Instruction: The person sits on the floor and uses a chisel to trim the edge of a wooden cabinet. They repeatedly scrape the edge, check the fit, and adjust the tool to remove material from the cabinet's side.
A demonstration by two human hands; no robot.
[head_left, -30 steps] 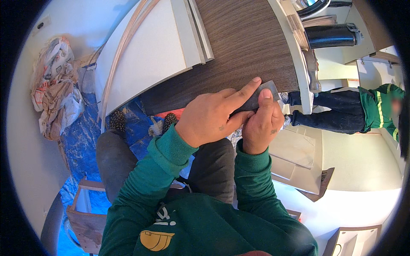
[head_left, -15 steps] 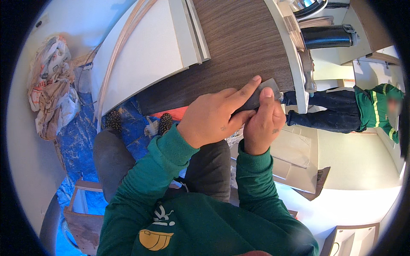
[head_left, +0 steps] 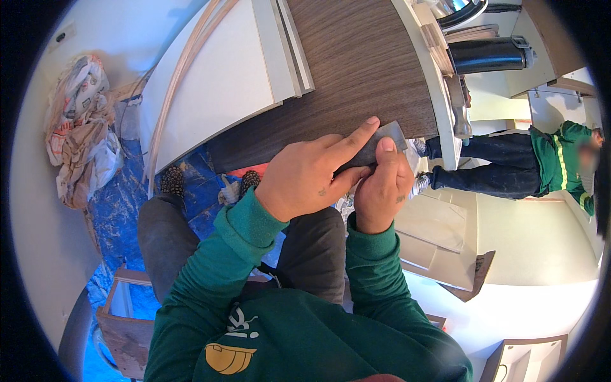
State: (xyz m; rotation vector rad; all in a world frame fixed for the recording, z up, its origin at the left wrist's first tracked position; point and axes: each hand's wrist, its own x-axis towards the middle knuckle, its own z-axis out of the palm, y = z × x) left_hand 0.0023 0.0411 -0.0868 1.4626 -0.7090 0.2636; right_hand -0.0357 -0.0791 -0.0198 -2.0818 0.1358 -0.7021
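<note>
Both hands are closed on a small, flat, dark grey rectangular piece (head_left: 393, 132), whose exact kind I cannot make out. My left hand (head_left: 307, 173) grips its left side, with the index finger stretched along the top and the thumb at the lower edge. My right hand (head_left: 382, 190) pinches the right end, its thumb lying on the upper face. The piece is held over the near edge of a dark brown wood-grain panel (head_left: 363, 57); whether it touches the panel cannot be told. Fingers hide most of its middle.
White boards (head_left: 216, 89) and thin wooden strips (head_left: 167, 95) lie on the panel's left. Crumpled plastic and paper (head_left: 83, 140) sit by the left wall. A black cylinder (head_left: 487, 55) is at the upper right. A person in green (head_left: 550, 162) stands at the right.
Both hands, with the grey piece between them, have shifted slightly left and a little downward. The grip looks the same. The person at the right has moved an arm slightly.
</note>
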